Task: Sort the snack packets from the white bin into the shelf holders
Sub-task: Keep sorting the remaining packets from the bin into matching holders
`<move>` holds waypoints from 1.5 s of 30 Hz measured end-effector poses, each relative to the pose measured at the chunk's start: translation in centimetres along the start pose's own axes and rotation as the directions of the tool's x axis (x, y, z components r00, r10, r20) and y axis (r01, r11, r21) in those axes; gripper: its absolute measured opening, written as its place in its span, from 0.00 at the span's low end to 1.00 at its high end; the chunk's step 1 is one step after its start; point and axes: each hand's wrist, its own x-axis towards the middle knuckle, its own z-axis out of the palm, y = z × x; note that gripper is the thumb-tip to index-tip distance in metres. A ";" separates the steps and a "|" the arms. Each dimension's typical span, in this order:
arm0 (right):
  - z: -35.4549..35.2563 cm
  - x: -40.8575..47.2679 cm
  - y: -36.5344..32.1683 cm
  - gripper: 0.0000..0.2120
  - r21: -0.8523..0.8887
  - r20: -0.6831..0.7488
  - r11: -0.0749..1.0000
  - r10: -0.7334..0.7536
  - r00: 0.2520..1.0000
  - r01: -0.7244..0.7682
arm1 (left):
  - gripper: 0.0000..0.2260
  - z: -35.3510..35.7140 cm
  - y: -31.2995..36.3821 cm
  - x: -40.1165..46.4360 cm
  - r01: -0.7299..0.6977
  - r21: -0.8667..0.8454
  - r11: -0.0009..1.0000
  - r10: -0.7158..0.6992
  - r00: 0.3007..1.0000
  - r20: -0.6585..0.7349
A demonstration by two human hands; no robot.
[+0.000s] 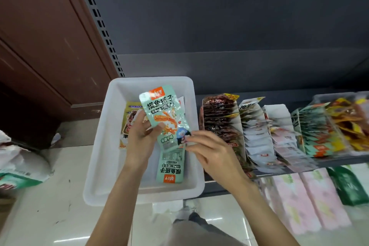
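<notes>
A white bin (99, 166) sits at the left end of the shelf. Over it, my left hand (139, 140) grips a mint-green snack packet (161, 112) by its left edge, holding it upright. My right hand (207, 152) pinches the packet's lower right corner with thumb and fingers. A second mint-green packet (171, 168) lies flat in the bin under it. A yellow and brown packet (127, 124) lies in the bin further left, partly hidden by my left hand. To the right, the shelf holders (279, 130) carry rows of packets.
The holders hold dark red packets (219, 118), white ones (255, 138), pink ones (283, 138), mint-green ones (315, 132) and yellow ones (349, 124). Pink and green packs lie on the lower shelf (311, 201). A crumpled bag (20, 166) sits on the floor at left.
</notes>
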 end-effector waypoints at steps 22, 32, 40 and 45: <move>-24.7 -13.5 14.1 0.01 0.354 -0.527 0.793 0.607 0.596 -0.495 | 0.22 29.8 0.9 -0.7 -0.563 0.320 0.762 0.378 0.788 0.486; -29.0 -11.3 25.7 0.02 0.282 -0.519 0.811 0.579 0.629 -0.513 | 0.16 38.6 -4.3 2.3 -0.657 0.669 0.348 0.013 0.717 0.697; -27.8 -8.2 28.8 0.03 -0.179 -0.124 0.929 0.304 0.945 -0.323 | 0.14 38.7 -4.8 1.7 -0.695 0.671 0.260 0.026 0.699 0.715; -25.4 -7.6 28.6 0.06 -0.394 0.009 0.885 0.272 0.962 -0.246 | 0.12 38.6 -4.9 1.8 -0.681 0.675 0.283 0.034 0.711 0.703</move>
